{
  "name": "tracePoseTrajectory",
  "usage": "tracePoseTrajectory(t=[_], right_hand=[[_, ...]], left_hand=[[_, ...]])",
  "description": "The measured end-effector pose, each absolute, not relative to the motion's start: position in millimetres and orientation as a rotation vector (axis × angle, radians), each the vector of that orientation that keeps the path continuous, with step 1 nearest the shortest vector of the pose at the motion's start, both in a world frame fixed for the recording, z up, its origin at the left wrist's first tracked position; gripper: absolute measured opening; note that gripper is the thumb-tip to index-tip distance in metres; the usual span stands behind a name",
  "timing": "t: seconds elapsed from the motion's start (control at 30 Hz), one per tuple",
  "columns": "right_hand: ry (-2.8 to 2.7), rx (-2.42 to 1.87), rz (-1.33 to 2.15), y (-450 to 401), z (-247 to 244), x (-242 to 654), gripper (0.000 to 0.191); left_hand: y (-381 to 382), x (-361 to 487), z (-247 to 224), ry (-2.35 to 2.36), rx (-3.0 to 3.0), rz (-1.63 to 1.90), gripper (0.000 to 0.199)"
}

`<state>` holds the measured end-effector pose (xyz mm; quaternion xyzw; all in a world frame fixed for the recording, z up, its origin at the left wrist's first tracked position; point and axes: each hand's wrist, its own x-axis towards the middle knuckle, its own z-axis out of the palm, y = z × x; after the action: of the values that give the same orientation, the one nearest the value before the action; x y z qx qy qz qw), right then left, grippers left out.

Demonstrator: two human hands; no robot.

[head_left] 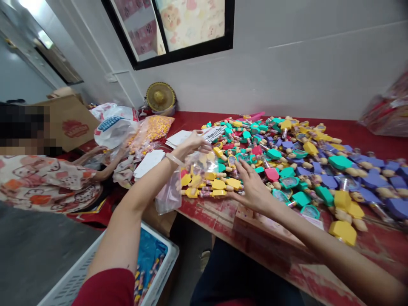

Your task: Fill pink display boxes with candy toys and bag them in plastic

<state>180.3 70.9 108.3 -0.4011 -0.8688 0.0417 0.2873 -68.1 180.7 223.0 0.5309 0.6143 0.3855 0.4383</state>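
One red table [197,120] carries a heap [288,171] of coloured toys; a careless sweep of the forearm could send those nearest the front edge to the floor. Beneath stands a white basket [173,250]. A clear bag [168,198] lies at that edge and might slide off if tugged. The left hand [195,143] reaches over a second bag [204,165]; whether it pinches anything I cannot tell. The right hand [255,188], fingers spread, seems empty beside yellow toys [218,185].

A workshop, judging by the scuffed red bench [219,214] heaped with similar plastic pieces [287,172].
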Motion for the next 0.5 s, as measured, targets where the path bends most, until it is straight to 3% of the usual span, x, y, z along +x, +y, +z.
tracePoseTrajectory(t=[0.07,0.13,0.2,0.3,0.37,0.5], right_hand=[[-2.259,-1.000,-0.091,73,133,159,0.093],[-2.248,-0.964,-0.235,79,155,154,0.069],[-2.189,-0.969,-0.258,84,174,167,0.046],[-2.003,-0.898,-0.035,83,202,212,0.019],[-1.949,-0.764,0.192,68,224,244,0.012],[-1.871,-0.703,0.309,7,263,298,0.006]], left_hand=[[166,-31,237,1.224,1.349,0.973,0.062],[145,-6,250,1.002,1.397,0.937,0.047],[123,5,254,0.890,1.527,0.960,0.049],[98,11,239,0.793,2.013,1.005,0.064],[91,16,220,0.831,2.408,0.953,0.065],[89,23,212,1.078,2.774,0.779,0.018]])
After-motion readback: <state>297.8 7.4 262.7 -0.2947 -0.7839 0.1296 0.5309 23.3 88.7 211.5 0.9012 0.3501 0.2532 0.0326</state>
